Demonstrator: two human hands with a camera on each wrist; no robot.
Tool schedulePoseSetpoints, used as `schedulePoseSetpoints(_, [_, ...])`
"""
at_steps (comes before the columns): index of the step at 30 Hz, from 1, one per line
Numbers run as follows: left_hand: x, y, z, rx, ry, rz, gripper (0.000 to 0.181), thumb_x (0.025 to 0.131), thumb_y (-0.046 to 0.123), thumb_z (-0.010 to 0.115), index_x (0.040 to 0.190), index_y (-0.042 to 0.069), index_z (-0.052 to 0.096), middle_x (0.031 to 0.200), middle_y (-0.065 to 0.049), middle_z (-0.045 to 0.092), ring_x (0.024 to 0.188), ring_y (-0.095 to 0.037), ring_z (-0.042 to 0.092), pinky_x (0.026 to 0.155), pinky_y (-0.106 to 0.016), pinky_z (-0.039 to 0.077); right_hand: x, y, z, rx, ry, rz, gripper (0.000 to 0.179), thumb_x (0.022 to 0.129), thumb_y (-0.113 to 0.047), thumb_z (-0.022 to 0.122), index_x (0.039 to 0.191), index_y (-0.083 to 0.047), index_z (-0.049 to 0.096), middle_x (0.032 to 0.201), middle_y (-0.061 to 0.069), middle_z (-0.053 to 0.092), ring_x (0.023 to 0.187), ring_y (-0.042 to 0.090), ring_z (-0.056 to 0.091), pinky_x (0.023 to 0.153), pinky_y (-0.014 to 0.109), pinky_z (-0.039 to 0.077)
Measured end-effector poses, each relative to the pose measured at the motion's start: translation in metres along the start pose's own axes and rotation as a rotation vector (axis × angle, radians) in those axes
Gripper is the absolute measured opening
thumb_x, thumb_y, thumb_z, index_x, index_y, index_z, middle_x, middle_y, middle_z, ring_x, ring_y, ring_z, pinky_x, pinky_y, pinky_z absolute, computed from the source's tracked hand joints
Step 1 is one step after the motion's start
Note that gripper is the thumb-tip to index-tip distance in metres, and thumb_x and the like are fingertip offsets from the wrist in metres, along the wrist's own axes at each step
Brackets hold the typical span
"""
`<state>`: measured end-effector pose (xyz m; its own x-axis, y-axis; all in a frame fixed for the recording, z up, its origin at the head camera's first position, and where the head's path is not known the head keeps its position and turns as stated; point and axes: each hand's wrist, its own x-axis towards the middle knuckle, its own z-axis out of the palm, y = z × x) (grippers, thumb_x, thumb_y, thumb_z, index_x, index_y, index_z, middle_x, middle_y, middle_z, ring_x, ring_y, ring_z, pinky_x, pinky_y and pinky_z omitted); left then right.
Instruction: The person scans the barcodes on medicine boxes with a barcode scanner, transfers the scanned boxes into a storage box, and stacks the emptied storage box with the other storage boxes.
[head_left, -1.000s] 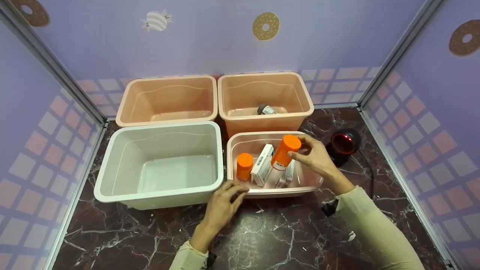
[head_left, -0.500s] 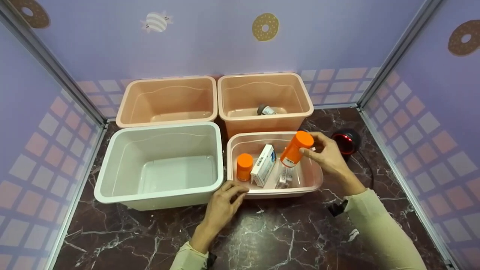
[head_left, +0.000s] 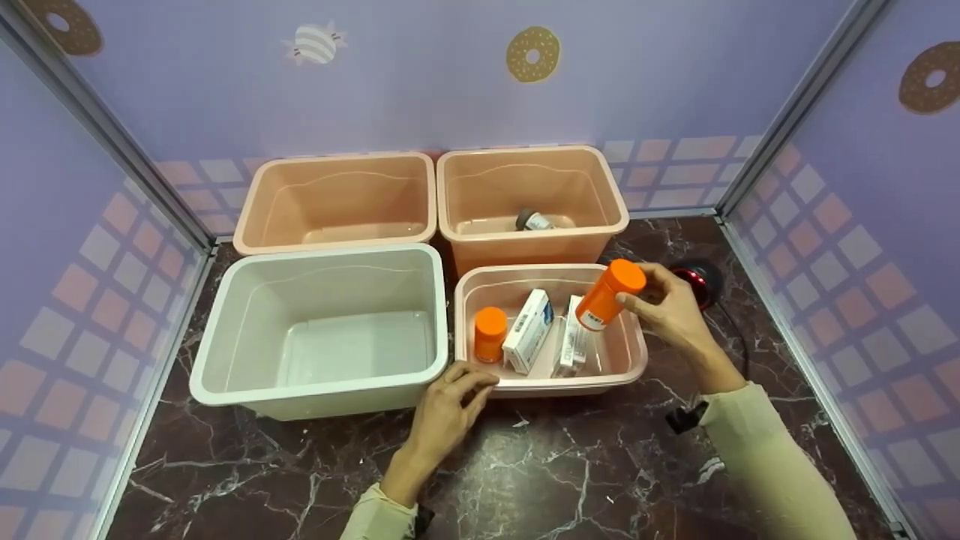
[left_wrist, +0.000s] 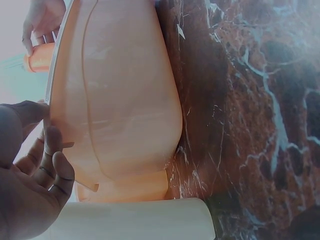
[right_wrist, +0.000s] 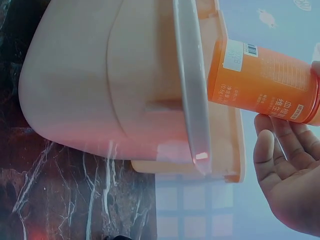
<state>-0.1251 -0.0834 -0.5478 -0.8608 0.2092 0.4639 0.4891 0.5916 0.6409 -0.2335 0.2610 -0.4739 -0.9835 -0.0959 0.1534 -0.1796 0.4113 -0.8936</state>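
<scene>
In the head view my right hand [head_left: 675, 311] holds an orange bottle [head_left: 611, 294] by its cap end, tilted above the right side of the light pink bin [head_left: 637, 360]. The right wrist view shows the bottle's printed label and barcode sticker [right_wrist: 251, 49]. My left hand [head_left: 446, 409] grips the bin's front-left rim with curled fingers, also seen in the left wrist view. Inside that bin stand another orange bottle [head_left: 490, 335], a white box with a blue patch [head_left: 529, 332] and, beneath the held bottle, a clear and white package [head_left: 571, 349], partly hidden.
A white bin [head_left: 202, 382] stands left of the pink one. Two peach bins [head_left: 244, 240] [head_left: 525, 234] are behind; the right one contains a small dark-capped bottle [head_left: 536, 220]. A black scanner with red lights [head_left: 697, 281] sits near my right hand, its cable running along the marbled surface.
My right hand has carried the orange bottle rightward and slightly back, toward the scanner, uncovering more of the package below. The left hand has stayed on the rim.
</scene>
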Motion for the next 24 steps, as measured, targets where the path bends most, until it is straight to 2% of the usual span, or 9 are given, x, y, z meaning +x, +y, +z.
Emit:
schedulePoseSetpoints(6, [-0.001,0.000,0.000,0.008,-0.005,-0.004,0.013,0.090,0.016,0.074,0.102,0.019,0.076,0.103,0.005,0.068,0.099,-0.014,0.069,0.088,-0.031,0.059,-0.004,0.000,-0.004,0.068,0.010,0.036,0.051,0.088,-0.019,0.078,0.131,-0.002,0.057,0.110,-0.002,0.066,0.093,0.009,0.067,0.075,0.020,0.058])
schedulePoseSetpoints(12, [0.000,0.001,0.000,0.007,-0.004,0.005,0.013,0.090,0.015,0.074,0.102,0.019,0.076,0.102,0.004,0.068,0.098,-0.014,0.068,0.087,-0.030,0.059,-0.004,0.004,-0.009,0.092,0.025,0.030,0.051,0.087,-0.017,0.078,0.132,-0.002,0.057,0.106,-0.009,0.067,0.089,0.008,0.068,0.066,0.023,0.059])
schedulePoseSetpoints(18, [0.001,0.001,-0.001,0.016,-0.001,0.007,0.013,0.090,0.015,0.074,0.102,0.019,0.076,0.102,0.005,0.068,0.098,-0.013,0.069,0.087,-0.029,0.059,-0.003,0.008,-0.012,0.046,0.043,0.004,0.048,0.087,-0.015,0.077,0.130,-0.002,0.058,0.103,-0.013,0.067,0.086,0.006,0.067,0.066,0.019,0.056])
schedulePoseSetpoints(24, [0.001,0.001,-0.001,0.030,-0.004,0.009,0.012,0.090,0.015,0.074,0.101,0.019,0.076,0.102,0.005,0.068,0.095,-0.013,0.068,0.082,-0.029,0.059,-0.002,0.010,-0.017,0.026,0.075,-0.020,0.047,0.087,-0.014,0.076,0.128,0.001,0.059,0.103,-0.013,0.066,0.088,0.004,0.067,0.075,0.014,0.054])
